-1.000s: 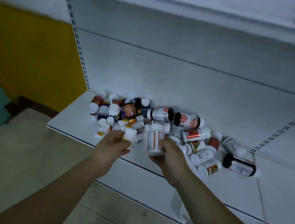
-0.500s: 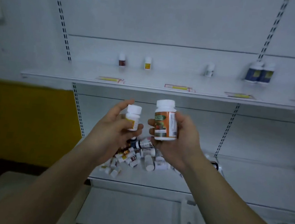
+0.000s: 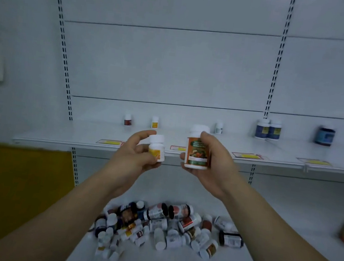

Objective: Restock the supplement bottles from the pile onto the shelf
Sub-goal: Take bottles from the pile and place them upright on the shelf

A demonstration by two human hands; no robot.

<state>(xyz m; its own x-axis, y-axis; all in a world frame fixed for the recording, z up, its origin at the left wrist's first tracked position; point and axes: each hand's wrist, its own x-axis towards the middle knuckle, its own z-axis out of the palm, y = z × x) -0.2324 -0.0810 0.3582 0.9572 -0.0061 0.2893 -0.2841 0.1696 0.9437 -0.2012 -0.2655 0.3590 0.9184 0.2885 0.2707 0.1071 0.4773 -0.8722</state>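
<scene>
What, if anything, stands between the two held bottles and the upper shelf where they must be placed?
Nothing visible blocks them. The left hand holds the small yellow-label bottle and the right hand the larger orange-label bottle, both in front of the upper shelf. Bottles already standing there sit near the back.
</scene>
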